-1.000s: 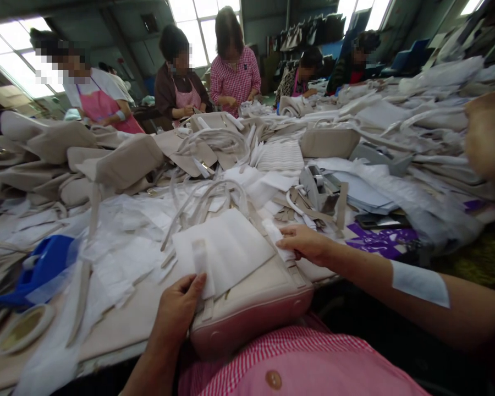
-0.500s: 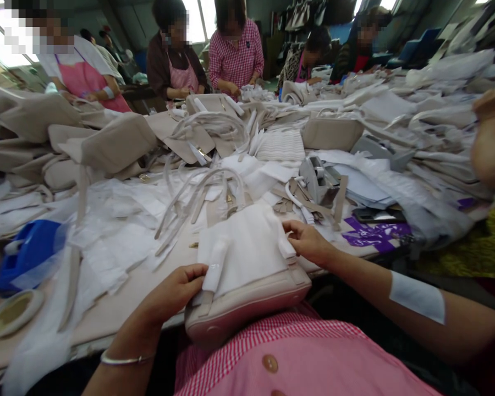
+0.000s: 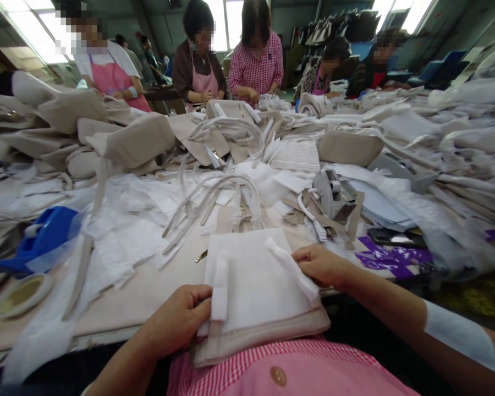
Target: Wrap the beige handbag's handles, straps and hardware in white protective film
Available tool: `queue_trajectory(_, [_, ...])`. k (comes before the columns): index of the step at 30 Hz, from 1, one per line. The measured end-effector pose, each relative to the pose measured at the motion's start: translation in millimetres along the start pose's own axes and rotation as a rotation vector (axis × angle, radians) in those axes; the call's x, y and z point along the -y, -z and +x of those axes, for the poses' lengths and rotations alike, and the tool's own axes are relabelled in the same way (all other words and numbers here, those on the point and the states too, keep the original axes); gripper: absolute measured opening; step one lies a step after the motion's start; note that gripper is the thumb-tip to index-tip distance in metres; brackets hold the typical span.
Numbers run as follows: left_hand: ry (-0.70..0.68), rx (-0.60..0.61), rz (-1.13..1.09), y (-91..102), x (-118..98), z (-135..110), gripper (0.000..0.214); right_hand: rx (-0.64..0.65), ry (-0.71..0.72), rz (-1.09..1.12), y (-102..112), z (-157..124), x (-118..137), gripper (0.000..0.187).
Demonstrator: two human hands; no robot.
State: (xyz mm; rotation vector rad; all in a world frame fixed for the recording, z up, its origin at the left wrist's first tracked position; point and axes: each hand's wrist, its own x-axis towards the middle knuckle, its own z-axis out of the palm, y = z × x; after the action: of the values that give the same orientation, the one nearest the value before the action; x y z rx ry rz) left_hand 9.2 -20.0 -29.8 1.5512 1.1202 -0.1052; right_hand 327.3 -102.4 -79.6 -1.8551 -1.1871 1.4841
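Note:
A beige handbag (image 3: 268, 333) lies at the table's front edge, against the pink apron. A white foam sheet (image 3: 256, 280) covers most of its upper face. Two narrow foam strips rest near the sheet's sides: the left strip (image 3: 220, 291) is fairly straight, the right strip (image 3: 292, 268) slants. My left hand (image 3: 180, 314) is closed on the bag's left edge, thumb beside the left strip. At the right edge, my right hand (image 3: 324, 266) pinches the bag's side beside the slanting strip; its fingertips are partly hidden. Clear-wrapped handles (image 3: 231, 181) stretch out beyond the bag.
Beige bags (image 3: 136, 140) are heaped at the back left. A blue tape dispenser (image 3: 45, 236) and a tape roll (image 3: 22, 296) lie left. A grey dispenser (image 3: 330, 192), a phone (image 3: 396, 237) and purple tape (image 3: 390, 256) are right. Several co-workers stand across the table.
The bag has tipped flatter, so its base no longer faces me. The right strip now lies slanted along the sheet's side. Both hands stay at the bag's edges, and the camera view has shifted.

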Motion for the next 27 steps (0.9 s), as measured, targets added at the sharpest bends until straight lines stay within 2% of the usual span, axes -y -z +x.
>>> queue_trajectory(2, [-0.026,-0.004,0.074,-0.6,1,-1,0.024,0.119,-0.09,0.052,-1,0,1,0.023])
queue_trajectory(4, [-0.063,-0.006,0.129,1.1,4,0,0.025,0.165,-0.08,0.001,-3,4,-2,0.018])
queue_trajectory(9, [-0.13,-0.01,0.178,14.0,14,-2,0.026,0.139,0.265,-0.395,-2,15,-8,0.023])
queue_trajectory(11, [-0.171,-0.003,0.201,21.7,19,-5,0.023,0.138,0.314,-0.447,3,16,-8,0.026])
queue_trajectory(14, [-0.198,-0.037,0.263,32.7,26,-7,0.023,-0.001,0.3,-0.42,12,15,-10,0.03])
queue_trajectory(15, [-0.2,-0.1,0.283,35.2,28,-7,0.024,-0.076,0.295,-0.403,14,14,-11,0.032])
queue_trajectory(17, [-0.251,-0.301,0.312,36.7,31,-5,0.026,-0.214,0.293,-0.374,14,13,-13,0.034])
queue_trajectory(19, [-0.393,-0.455,0.326,33.1,31,0,0.027,-0.259,0.307,-0.366,9,12,-15,0.036])
queue_trajectory(20, [-0.475,-0.456,0.339,30.0,31,3,0.029,-0.24,0.315,-0.369,5,11,-15,0.037])
queue_trajectory(22, [-0.592,-0.339,0.391,24.1,31,10,0.03,-0.171,0.329,-0.381,0,12,-11,0.037])
queue_trajectory(24, [-0.609,-0.252,0.446,22.5,29,17,0.029,-0.169,0.357,-0.396,2,18,-2,0.033])
queue_trajectory(25, [-0.598,-0.27,0.462,23.9,27,20,0.028,-0.211,0.375,-0.39,6,23,5,0.031])
queue_trajectory(27, [-0.585,-0.392,0.465,30.1,17,27,0.026,-0.321,0.367,-0.311,17,41,21,0.03])
